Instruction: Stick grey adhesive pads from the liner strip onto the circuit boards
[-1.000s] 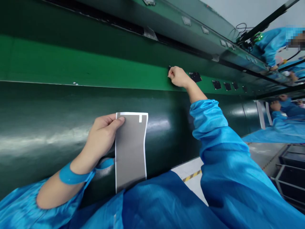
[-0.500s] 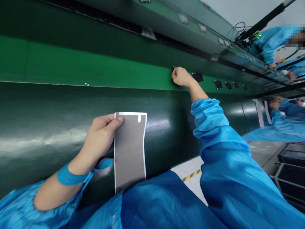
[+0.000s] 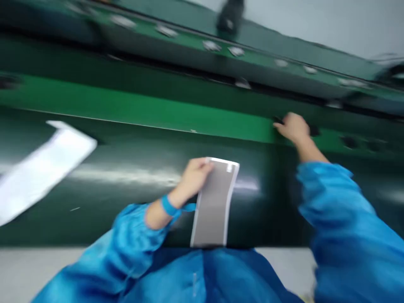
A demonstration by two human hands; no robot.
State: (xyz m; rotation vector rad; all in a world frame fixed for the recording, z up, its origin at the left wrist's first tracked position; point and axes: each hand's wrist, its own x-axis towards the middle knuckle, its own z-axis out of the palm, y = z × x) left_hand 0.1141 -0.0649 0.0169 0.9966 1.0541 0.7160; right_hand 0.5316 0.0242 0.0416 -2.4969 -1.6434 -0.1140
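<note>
the gray sheet [image 3: 212, 210] is extending nearward over the tabletop [image 3: 265, 210] from the left hand [image 3: 195, 177], which is clamping its upper left corner. farther off, the right hand [image 3: 294, 127] is touching a blurred dark piece [image 3: 277, 120] at the green strip [image 3: 202, 118]; whether it is gripping, i cannot tell.

2 blue sleeves [image 3: 134, 230], apparently gathered, 1 wristband [image 3: 168, 205]

No text, brand, number or sign is legible. The grey sheet [image 3: 213, 206], at six o'clock from centre, bears a small white patch [image 3: 229, 168] at its one-o'clock corner, with no readable lettering. The white sheet [image 3: 41, 172] at nine o'clock: none readable. Dark squares [image 3: 349, 142] toward three o'clock: apparently too blurred to judge.
</note>
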